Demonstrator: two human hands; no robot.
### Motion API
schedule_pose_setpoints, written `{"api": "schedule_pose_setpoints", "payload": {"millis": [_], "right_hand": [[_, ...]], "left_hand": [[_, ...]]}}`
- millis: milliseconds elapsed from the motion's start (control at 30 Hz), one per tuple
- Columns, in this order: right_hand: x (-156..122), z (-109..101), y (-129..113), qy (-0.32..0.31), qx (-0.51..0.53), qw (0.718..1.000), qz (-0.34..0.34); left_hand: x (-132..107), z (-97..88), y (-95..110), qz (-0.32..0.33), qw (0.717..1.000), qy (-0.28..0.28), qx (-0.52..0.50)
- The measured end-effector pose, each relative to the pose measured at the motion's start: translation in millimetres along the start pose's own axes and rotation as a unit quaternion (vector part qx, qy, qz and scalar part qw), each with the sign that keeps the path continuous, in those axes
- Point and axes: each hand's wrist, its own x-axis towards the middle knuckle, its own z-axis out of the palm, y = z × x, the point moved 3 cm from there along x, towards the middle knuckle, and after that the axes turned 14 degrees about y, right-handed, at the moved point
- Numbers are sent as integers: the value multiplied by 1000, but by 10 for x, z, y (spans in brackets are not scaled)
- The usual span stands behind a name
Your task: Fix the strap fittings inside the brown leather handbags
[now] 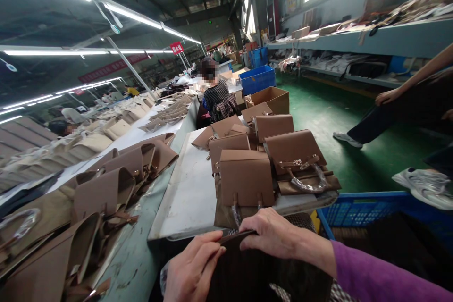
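L hand [193, 266]: my fingers pinched closed on top edge of dark brown piece [237, 269].
R hand [272, 231]: fingers nipping same edge, just beside L; purple sleeve [368, 266] behind.
Dark brown piece: right in front of me, below near edge of counter; low part in shadow, can't tell if whole bag or just a panel.
Edge: step in hand, I'd say, is bringing it together & checking it btwn both hands; exact op unclear, no tool visible.
Next grip: prob calls for even pressure, edge kept flat, fingers shifted along bit by bit w/o creasing.
Checked cloth [299, 221]: shows past my R wrist.
Counter [184, 198]: brown bags grouped on it; nearest bag [246, 177] has wrapped handle [236, 215] running down twd my hands, end hidden.
Blue crate [361, 194]: to my R, dark stuff inside, too dim to ID.
Long counter [141, 219]: on my L, more brown bags [101, 196] in a row.
Beyond: cardboard box [274, 99] & seated co-worker in striped top [216, 94].
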Motion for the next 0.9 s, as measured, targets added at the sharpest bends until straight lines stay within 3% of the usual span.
{"api": "schedule_pose_setpoints", "payload": {"millis": [267,333,500,700,900], "right_hand": [[-33,-12,-47,16,-2,1000,13],[-54,-8,-66,22,-10,1000,15],[-99,21,-108,32,-31,999,9],[-118,43,-127,32,-54,998,5],[-149,53,-172,30,-74,997,-7]], "left_hand": [[-103,-7,-44,124,992,17,33],[-84,-3,-27,117,992,25,39],[-32,-26,-24,24,997,40,64],[11,-95,55,100,989,-23,110],[86,-116,107,81,989,-30,116]]}}
